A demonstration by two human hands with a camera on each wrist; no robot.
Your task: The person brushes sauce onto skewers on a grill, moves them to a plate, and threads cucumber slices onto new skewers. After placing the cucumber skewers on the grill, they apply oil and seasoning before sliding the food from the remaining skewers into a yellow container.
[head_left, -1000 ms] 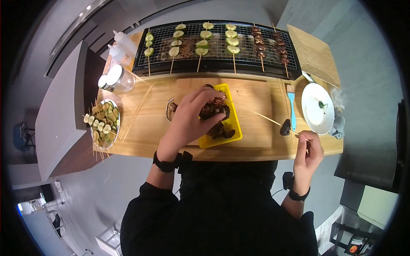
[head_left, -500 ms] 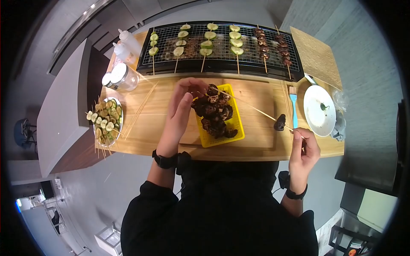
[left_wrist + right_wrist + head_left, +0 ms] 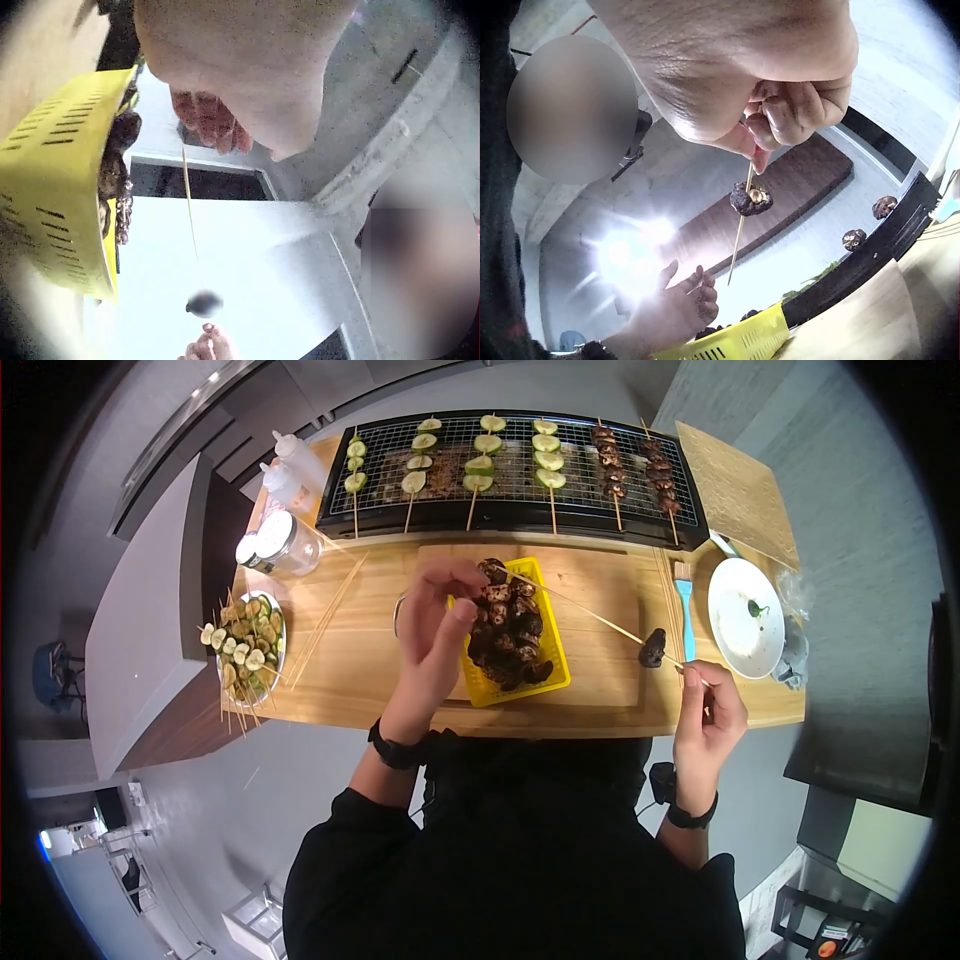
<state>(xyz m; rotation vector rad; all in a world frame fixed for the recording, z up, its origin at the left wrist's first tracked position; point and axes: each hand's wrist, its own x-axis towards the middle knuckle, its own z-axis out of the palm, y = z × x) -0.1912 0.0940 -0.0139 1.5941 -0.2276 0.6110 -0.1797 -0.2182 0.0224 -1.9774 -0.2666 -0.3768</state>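
Note:
My right hand pinches a thin wooden skewer near its right end. One dark brown mushroom is threaded on it close to my fingers; the right wrist view shows the mushroom with a pale stem. The skewer's free end points left, overlapping the heap in the head view. A yellow slotted basket stands on a wooden board, piled with dark mushrooms. My left hand hovers at the basket's left side, fingers loosely bent, with nothing between thumb and fingers.
Behind the board stands a black grill with cucumber and dark meat-like skewers. To the right are a blue brush and a white bowl. Leftward lie loose skewers, a plate of skewered slices, jars and squeeze bottles.
My left hand has drawn back left from over the mushroom heap, then edged slightly right again. The right hand has kept its pinch on the skewer, moving slightly left.

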